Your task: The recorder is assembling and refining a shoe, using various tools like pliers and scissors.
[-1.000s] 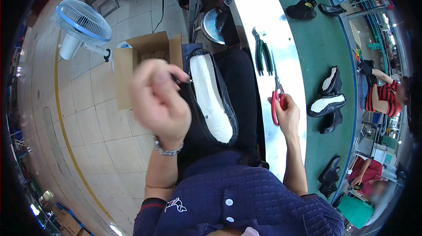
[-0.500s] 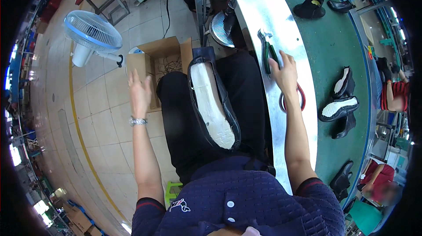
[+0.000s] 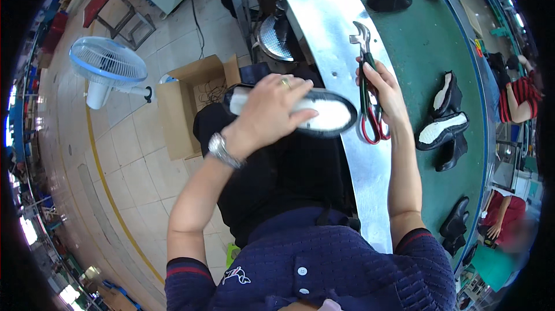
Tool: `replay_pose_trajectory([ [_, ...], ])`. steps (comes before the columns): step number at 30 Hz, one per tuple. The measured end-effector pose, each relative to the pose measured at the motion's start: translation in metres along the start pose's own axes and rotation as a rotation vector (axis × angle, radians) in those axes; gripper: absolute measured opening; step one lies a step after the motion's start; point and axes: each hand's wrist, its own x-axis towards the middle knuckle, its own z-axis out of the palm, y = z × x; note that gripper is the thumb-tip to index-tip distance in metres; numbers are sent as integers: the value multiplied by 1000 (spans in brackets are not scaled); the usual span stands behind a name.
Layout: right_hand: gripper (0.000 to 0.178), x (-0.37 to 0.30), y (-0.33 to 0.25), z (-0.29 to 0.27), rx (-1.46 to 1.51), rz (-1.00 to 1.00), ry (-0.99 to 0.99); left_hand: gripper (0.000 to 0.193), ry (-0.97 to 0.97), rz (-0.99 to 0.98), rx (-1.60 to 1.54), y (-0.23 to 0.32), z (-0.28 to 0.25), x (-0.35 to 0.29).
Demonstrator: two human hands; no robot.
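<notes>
A black shoe (image 3: 329, 115) with a pale, unfinished underside facing up lies crosswise over my lap. My left hand (image 3: 270, 108) is wrapped across its middle, thumb pointing right. At the metal bench, my right hand (image 3: 386, 94) is closed round the dark green handles of a pair of lasting pincers (image 3: 362, 40), whose silver head points away from me. Just below that hand, red-handled scissors (image 3: 370, 131) rest on the bench, partly covered by the pincers and hand.
A curved metal bench (image 3: 326, 19) borders a green surface (image 3: 428, 50) with several black shoes (image 3: 444, 131). To the left stand an open cardboard box (image 3: 173, 114) with thin dark strands inside and a blue-white fan (image 3: 107, 65). Other people sit at far right.
My left hand has come from beside the box onto the shoe, which has turned from lengthwise to crosswise. My right hand has taken hold of the pincers.
</notes>
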Motion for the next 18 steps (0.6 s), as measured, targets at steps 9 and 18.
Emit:
replay_pose_trajectory([
  [9, 65, -41, -52, -15, -122, 208, -437, 36, -268, -180, -208, -49, -29, 52],
  [18, 59, -34, -51, 20, 277, 478, -552, 19, 134, -142, 70, -35, 1, 47],
])
